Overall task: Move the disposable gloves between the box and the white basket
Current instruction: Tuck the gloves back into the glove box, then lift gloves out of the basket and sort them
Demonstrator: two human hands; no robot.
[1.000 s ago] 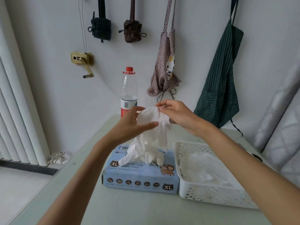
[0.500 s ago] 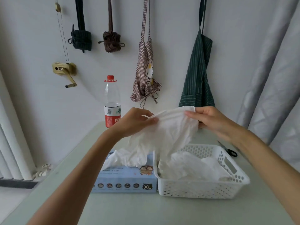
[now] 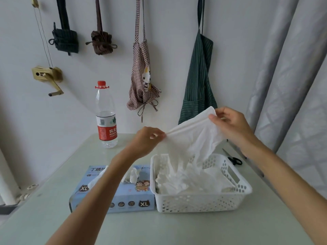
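Held taut above the white basket [image 3: 201,202]: a disposable glove [image 3: 192,138], cuff stretched between two hands so the loose finger ends hang straight down into the basket rather than bunching. Left hand [image 3: 146,140] pinching one corner of the cuff between thumb and fingers, right hand [image 3: 230,124] clamped on the other corner, higher and toward 2 o'clock, leaving the cuff edge sloping. Already heaped in the basket, a pile of gloves [image 3: 194,179], the hanging tips touching or nearly touching it; hard to tell which. Directly at the basket's 9 o'clock, touching its wall, the blue XL glove box [image 3: 123,197], placed close so each transfer needs only a short sideways carry, with more gloves [image 3: 132,175] poking from its top opening. Standing at 11 o'clock on the table [image 3: 159,230], a water bottle [image 3: 106,119], well clear of the work; at the basket's 2 o'clock, black-handled scissors [image 3: 234,160]. Probable purpose of the two-handed spread: laying the glove flat on the pile.
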